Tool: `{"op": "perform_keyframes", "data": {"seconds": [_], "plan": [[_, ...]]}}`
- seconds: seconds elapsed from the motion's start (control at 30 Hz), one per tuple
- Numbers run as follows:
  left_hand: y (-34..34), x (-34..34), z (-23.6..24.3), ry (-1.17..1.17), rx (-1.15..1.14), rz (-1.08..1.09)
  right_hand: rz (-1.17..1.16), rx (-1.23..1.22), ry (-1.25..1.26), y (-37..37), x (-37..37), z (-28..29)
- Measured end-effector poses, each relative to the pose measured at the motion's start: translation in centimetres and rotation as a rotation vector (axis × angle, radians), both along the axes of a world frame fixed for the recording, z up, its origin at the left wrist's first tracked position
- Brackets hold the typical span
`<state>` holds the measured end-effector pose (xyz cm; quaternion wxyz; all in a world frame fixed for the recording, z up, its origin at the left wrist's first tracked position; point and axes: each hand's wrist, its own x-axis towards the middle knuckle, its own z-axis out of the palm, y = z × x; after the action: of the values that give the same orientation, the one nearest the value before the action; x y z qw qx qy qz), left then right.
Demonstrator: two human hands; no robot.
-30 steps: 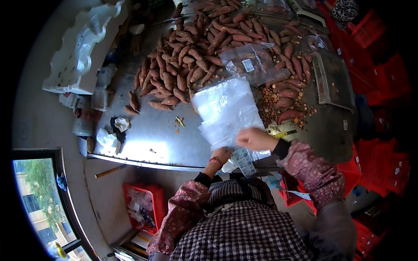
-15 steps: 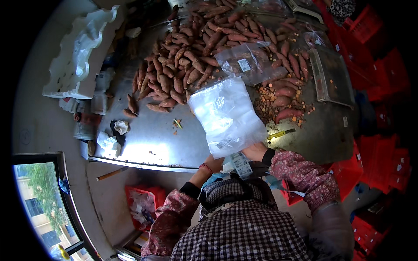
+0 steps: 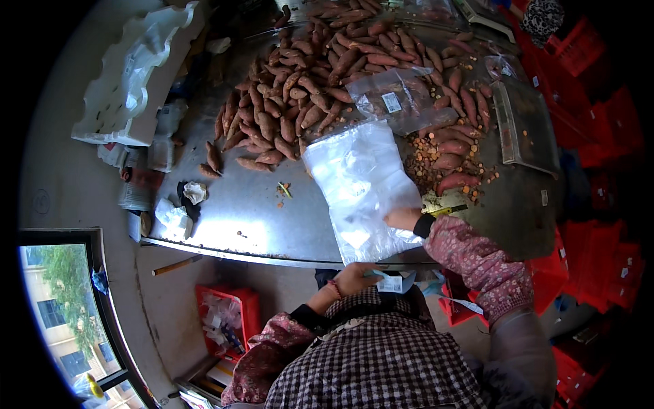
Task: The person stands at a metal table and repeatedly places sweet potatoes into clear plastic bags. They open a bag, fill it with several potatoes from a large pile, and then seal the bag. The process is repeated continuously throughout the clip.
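A stack of clear plastic bags [image 3: 357, 177] lies on the steel table at its near edge. My right hand [image 3: 403, 219] is at the right part of the bags, its fingertips partly obscured by the plastic. My left hand [image 3: 354, 277] is below the table edge, closed on a strip of printed labels [image 3: 390, 283] with pale blue backing. A yellow box cutter [image 3: 444, 212] lies just right of my right hand.
Sweet potatoes [image 3: 300, 102] are piled on the steel table [image 3: 252, 204], with cut pieces at the right. A white foam box [image 3: 99, 123] and a plastic tray [image 3: 524, 123] flank them. Red crates [image 3: 599, 266] stand right, another [image 3: 248, 307] below left. A co-worker [image 3: 541, 20] shows top right.
My left hand has moved down, away from the bags, with the label strip now in it. The bags have shifted, and my right hand has moved about at their near right part.
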<state>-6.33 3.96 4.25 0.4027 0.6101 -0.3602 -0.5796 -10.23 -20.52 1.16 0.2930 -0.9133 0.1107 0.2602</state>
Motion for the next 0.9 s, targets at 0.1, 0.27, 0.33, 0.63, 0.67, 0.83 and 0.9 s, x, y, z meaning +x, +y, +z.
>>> {"op": "perform_keyframes", "data": {"seconds": [0.1,0.27,0.33,0.63,0.67,0.83,0.9], "plan": [[-0.3,2.3,-0.7,0.131,-0.062,0.172,-0.06,0.113,-0.486,-3.4,4.5,3.2],[-1.7,6.3,-6.3,-0.14,0.167,0.448,-0.431,-0.066,-1.124,-7.1,8.2,10.5],[-2.6,7.1,-7.7,-0.191,0.288,0.487,-0.464,0.18,-1.11,-5.3,6.3,12.0],[-1.4,6.6,-20.1,-0.752,-0.083,0.374,0.408,0.019,-0.375,3.6,-3.5,-5.3],[-2.8,5.8,-21.1,-0.331,-0.143,0.364,0.45,-0.168,-0.252,3.2,-5.6,-9.7],[-0.7,5.5,-9.6,-0.74,0.174,-0.274,0.424,-0.214,-0.421,3.8,-6.5,-8.3],[-0.6,5.4,-7.5,-0.712,0.228,-0.293,0.312,-0.115,-0.395,4.0,-6.1,-7.6]]}}
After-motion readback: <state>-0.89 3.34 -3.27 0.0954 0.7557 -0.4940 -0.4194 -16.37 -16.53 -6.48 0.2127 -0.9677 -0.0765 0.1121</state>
